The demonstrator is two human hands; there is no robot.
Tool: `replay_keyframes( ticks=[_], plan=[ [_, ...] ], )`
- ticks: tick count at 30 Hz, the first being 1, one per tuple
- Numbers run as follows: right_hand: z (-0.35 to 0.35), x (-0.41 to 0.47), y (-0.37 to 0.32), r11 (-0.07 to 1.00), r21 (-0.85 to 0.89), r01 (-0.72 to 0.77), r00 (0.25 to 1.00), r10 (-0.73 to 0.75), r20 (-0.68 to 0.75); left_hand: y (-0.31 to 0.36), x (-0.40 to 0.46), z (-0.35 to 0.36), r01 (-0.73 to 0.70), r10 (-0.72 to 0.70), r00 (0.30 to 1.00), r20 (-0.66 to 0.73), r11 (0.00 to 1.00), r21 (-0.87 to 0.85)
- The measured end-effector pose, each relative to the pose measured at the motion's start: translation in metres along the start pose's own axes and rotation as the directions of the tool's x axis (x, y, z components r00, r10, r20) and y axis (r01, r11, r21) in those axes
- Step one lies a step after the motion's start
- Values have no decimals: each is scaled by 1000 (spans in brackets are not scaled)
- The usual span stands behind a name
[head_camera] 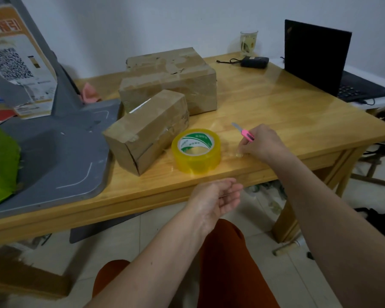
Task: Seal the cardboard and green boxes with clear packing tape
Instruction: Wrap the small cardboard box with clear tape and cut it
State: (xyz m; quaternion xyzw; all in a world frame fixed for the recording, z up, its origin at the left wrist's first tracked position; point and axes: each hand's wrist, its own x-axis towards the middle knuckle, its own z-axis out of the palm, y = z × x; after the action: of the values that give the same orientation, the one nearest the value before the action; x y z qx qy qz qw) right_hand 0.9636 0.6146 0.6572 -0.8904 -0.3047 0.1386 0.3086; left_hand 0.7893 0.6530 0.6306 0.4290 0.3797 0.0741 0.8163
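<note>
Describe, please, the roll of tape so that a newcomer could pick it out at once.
Start at the wooden table and find its near edge. There, the roll of tape lies flat between the smaller cardboard box and the right hand, which holds a pink cutter. It is the only round thing there, yellowish with a green and white core.

A roll of clear packing tape (196, 150) — yellowish, with a green-and-white core label — lies flat near the counter's front edge. Just left of it a small cardboard box (146, 130) lies on its side, taped, angled. Behind that sits a larger cardboard box (169, 81), with tape patches on its top. A green box (0, 161) shows at the far left edge — only partly in view.
</note>
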Motion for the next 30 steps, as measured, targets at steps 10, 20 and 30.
replay_keyframes(
  ticks=[10,20,30],
  plan=[
    [12,-9,-3,997,-74,9,985,-22,-171,3,-13,-23,-269,291,936,-199,954,132],
    [12,-10,-9,996,36,-87,996,88,-18,27,-18,-55,-454,501,768,-398,865,214],
    [-5,-8,-25,954,297,35,996,-8,-90,35,-8,-63,-444,510,740,-439,860,252]
  ],
)
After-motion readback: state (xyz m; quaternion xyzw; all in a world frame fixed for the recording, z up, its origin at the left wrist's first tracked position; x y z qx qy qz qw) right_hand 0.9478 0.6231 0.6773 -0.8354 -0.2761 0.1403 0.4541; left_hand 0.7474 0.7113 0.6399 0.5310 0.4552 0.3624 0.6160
